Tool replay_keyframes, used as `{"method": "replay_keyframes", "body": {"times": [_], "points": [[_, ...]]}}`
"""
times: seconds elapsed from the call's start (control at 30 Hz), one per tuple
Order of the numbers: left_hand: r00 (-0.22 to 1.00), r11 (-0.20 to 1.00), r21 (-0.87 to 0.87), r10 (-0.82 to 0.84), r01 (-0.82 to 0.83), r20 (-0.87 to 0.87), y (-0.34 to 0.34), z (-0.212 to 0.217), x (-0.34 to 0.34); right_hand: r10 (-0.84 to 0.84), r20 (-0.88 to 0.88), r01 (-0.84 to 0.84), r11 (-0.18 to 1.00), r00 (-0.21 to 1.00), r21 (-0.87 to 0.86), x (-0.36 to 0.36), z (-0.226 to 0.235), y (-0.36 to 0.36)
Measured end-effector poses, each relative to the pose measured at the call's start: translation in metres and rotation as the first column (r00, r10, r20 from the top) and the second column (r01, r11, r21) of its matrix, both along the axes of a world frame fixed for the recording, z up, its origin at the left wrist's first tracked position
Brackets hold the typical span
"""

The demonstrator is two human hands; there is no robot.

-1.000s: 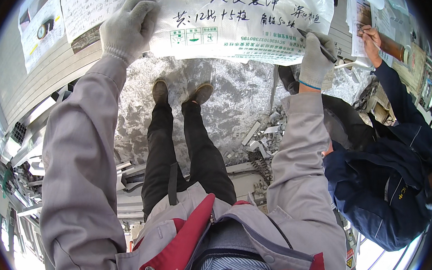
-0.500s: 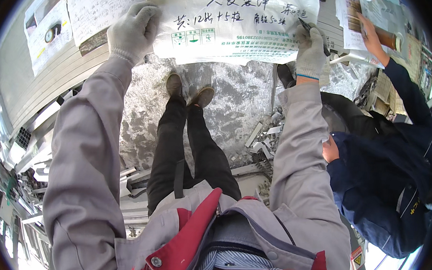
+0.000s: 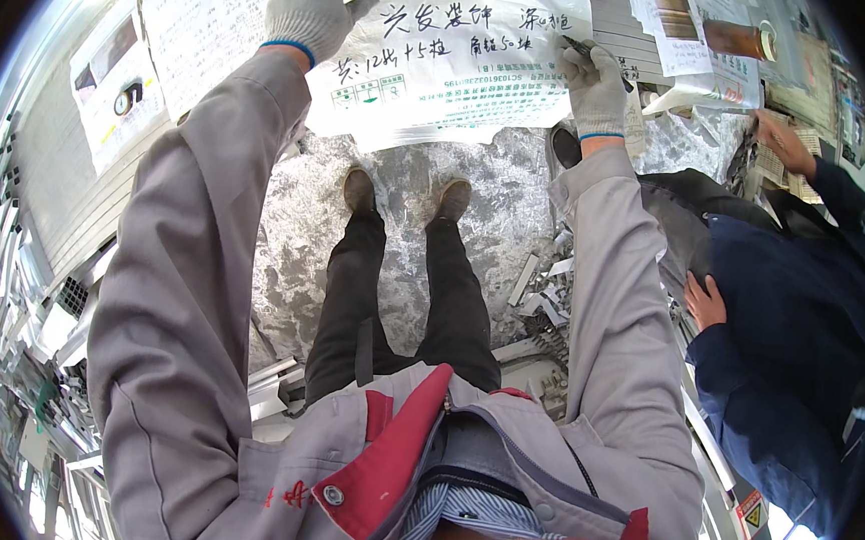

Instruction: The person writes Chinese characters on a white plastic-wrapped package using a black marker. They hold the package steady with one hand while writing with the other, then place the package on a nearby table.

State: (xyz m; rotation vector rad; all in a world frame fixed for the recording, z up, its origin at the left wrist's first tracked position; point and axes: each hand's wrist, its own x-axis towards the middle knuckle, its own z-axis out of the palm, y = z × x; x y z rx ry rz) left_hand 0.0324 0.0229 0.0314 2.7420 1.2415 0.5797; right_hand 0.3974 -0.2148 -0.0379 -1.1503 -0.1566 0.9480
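Two gloved hands, left hand point(image 3: 315, 11) and right hand point(image 3: 594, 81), pinch the thin, floppy handwritten sheet point(image 3: 457, 61) at its side edges, the right seemingly also gripping a marker point(image 3: 580, 48).

Open room is left between the outstretched sleeves, above the speckled floor point(image 3: 496, 224). The far side is closed off by the white sheet point(image 3: 457, 61). The right is blocked by a co-worker point(image 3: 779, 334); the left by metal profiles point(image 3: 16, 341).

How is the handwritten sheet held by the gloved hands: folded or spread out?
Spread out. The sheet lies flat and open between the left hand and right hand, its writing fully visible.
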Motion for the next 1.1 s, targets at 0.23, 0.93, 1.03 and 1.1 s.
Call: {"method": "replay_keyframes", "body": {"times": [0.23, 0.93, 1.03, 1.1], "points": [[0.986, 0.971, -0.237, -0.065, 0.027, -0.156, -0.019, 0.053, -0.037, 0.205, 0.014, -0.205, 0.978, 0.979, 0.042, -0.02, 0.02, -0.002], [0.875, 0.839, -0.522, 0.134, 0.15, 0.466, -0.057, -0.03, 0.057, 0.533, 0.492, -0.436, 0.846, 0.689, -0.306, -0.099, 0.048, 0.042], [0.896, 0.979, 0.019, -0.192, 0.201, 0.4, -0.052, -0.04, 0.052, 0.531, 0.537, -0.433, 0.847, 0.655, -0.309, -0.107, 0.049, 0.044], [0.894, 0.973, 0.05, -0.226, 0.224, 0.387, -0.052, -0.039, 0.048, 0.536, 0.587, -0.454, 0.84, 0.607, -0.298, -0.114, 0.049, 0.044]]}}
